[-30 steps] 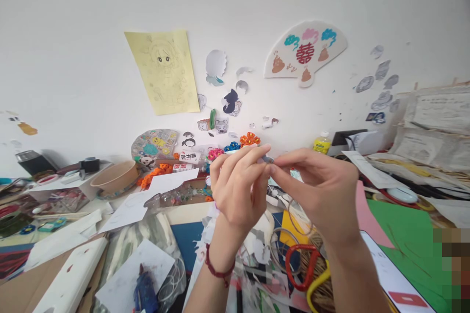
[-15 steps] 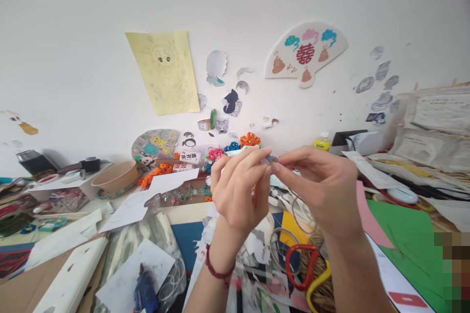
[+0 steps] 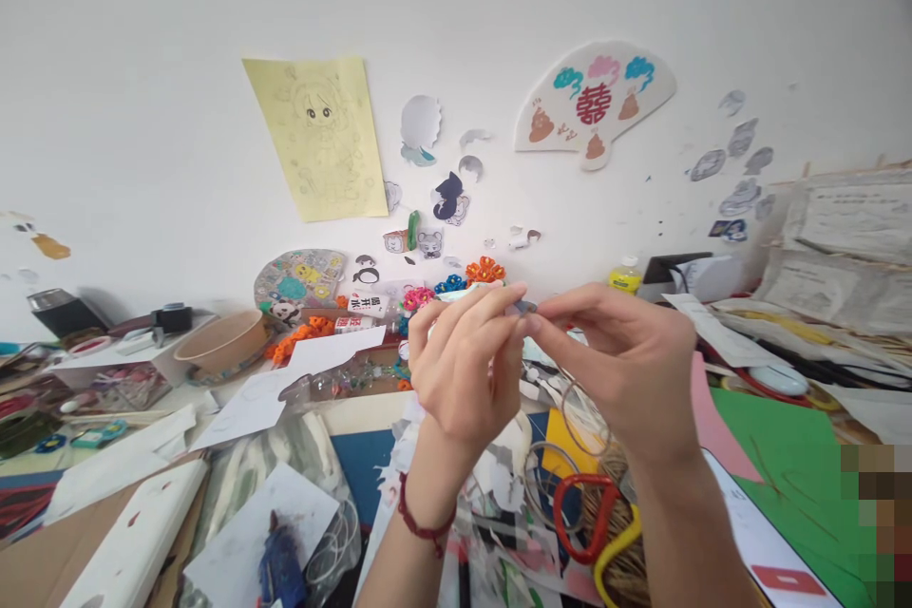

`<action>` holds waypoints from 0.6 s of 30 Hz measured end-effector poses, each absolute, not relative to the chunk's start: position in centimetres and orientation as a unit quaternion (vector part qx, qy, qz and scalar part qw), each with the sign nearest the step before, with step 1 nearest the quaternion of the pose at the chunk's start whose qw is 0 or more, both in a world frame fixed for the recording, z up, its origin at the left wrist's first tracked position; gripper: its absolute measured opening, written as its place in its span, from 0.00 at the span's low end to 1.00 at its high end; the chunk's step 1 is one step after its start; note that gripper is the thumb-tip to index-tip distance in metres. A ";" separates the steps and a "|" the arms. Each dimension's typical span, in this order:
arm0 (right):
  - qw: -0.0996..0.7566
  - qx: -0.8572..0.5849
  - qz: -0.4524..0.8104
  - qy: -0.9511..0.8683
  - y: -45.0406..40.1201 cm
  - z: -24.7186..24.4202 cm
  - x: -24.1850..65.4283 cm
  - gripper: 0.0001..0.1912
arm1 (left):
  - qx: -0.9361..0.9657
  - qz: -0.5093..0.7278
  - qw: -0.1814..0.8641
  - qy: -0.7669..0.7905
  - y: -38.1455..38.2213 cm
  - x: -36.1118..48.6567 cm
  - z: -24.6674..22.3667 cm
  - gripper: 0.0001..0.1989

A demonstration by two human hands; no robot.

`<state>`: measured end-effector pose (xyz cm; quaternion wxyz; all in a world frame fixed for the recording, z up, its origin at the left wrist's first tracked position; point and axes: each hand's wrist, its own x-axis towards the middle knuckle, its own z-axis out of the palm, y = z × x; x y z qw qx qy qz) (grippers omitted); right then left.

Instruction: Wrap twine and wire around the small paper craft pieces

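Note:
My left hand (image 3: 466, 366), with a dark red braided bracelet at its wrist, is raised in the middle of the view, its fingers pinched on a small blue-grey piece (image 3: 522, 307). From the right, my right hand (image 3: 619, 356) pinches the same small piece between thumb and forefinger. The fingertips of both hands nearly meet around it, and they hide most of its shape. A thin ring-like loop (image 3: 584, 423) shows below my right hand; whether it joins the piece I cannot tell.
Red-handled scissors (image 3: 585, 518) and a yellow handle (image 3: 617, 551) lie below the hands. A blue glue gun (image 3: 281, 565) rests on white paper at lower left. Green paper (image 3: 784, 456) and a phone-like screen (image 3: 755, 532) are at right. A tan bowl (image 3: 224, 342) stands back left.
The view has shifted very slightly. Both hands keep nearly the same pose, still holding the small piece.

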<state>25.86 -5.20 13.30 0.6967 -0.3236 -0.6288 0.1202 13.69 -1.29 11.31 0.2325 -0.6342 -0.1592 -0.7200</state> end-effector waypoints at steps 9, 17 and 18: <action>0.695 -0.318 0.178 -0.619 -4.9 13.1 26.2 0.05 | -0.636 -0.725 0.212 -0.156 -1.5 13.6 11.4 0.07; 0.691 -0.319 0.177 -0.624 -4.7 13.0 26.3 0.05 | -0.640 -0.715 0.229 -0.165 -1.4 13.6 11.4 0.06; 0.691 -0.320 0.168 -0.627 -4.7 13.1 26.3 0.05 | -0.641 -0.711 0.235 -0.167 -1.4 13.6 11.4 0.06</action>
